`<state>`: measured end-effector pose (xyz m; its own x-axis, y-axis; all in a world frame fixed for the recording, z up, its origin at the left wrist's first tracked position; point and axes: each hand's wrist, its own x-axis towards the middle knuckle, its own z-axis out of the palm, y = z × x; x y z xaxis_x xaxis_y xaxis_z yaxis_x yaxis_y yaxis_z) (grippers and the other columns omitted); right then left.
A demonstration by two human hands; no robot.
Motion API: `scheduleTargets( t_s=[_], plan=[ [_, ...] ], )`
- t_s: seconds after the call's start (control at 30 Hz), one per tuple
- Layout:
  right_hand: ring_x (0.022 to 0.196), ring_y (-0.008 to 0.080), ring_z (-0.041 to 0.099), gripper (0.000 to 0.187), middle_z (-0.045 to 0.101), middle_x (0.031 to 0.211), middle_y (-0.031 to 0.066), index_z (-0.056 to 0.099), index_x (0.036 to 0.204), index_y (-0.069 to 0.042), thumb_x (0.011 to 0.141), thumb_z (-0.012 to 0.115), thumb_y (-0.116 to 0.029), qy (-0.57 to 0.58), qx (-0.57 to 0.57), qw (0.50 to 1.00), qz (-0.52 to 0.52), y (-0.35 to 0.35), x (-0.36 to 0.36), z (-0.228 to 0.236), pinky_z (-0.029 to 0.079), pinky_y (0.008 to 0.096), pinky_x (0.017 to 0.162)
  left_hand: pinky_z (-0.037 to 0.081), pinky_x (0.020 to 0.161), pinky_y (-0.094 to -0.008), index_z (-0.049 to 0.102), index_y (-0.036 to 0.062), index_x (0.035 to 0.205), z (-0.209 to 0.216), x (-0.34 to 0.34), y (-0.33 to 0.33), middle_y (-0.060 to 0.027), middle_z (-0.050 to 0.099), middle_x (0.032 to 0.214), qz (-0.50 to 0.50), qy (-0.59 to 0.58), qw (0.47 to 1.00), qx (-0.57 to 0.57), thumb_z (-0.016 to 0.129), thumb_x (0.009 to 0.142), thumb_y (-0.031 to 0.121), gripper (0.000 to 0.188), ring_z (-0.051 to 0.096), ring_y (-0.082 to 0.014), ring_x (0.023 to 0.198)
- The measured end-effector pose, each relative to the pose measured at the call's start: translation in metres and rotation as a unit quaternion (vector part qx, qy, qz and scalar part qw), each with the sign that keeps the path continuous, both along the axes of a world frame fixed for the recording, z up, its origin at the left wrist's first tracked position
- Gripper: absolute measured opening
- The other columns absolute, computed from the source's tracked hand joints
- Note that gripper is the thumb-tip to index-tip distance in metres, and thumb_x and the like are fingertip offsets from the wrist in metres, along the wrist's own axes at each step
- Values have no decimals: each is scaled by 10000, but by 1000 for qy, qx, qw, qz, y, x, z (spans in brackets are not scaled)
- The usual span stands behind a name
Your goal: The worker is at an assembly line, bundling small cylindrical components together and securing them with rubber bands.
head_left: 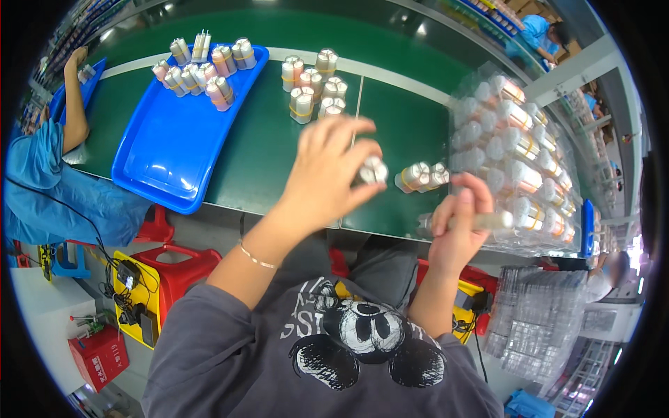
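My left hand (327, 171) reaches over the green table, its fingers curled around a banded bundle of white-topped tubes (374, 170). Just right of it stand banded bundles of tubes (416, 177). My right hand (460, 226), near the table's front edge, is closed on a pale tube (493, 221) that points to the right; motion blurs it. Beyond my left hand, several more banded tube bundles (302, 104) stand upright in a loose group.
A blue tray (164, 157) at the left carries several bundles at its far end. Clear plastic blister trays (474, 139) filled with tube bundles stand at the right. A person in blue (63, 174) sits at the far left. Red stools (188, 268) stand below the table.
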<state>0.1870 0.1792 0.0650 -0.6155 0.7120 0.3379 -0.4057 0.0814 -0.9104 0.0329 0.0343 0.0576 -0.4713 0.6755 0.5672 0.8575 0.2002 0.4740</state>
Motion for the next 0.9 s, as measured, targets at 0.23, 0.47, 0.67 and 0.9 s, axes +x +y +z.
scheduleTargets(
  t_s=[0.23,0.47,0.67,0.9],
  plan=[
    [408,72,330,199,480,700,71,462,1151,-24,1005,405,-146,162,-15,985,54,-12,-13,12,288,224,370,507,765,-342,631,93,1105,-36,37,7,-70,643,994,-165,-274,947,24,785,731,195,418,630,-261,881],
    [408,71,319,179,444,634,47,485,1118,-29,1001,418,-147,95,50,994,28,-19,-11,5,268,224,373,505,725,-351,641,116,1088,-36,39,10,-48,618,915,-145,-240,960,15,790,715,218,414,616,-251,827],
    [422,55,327,158,460,620,31,504,1087,-14,988,456,-127,89,52,993,61,-20,-12,5,260,213,383,506,730,-354,641,117,1082,-36,38,10,-51,619,920,-140,-237,961,12,796,702,205,419,620,-254,836],
    [457,41,360,128,496,628,21,521,1059,-1,976,496,-95,55,33,994,88,-17,-15,0,266,200,403,512,760,-351,625,110,1121,-35,37,9,-61,633,967,-152,-238,959,13,786,712,175,444,630,-256,874]
  ],
)
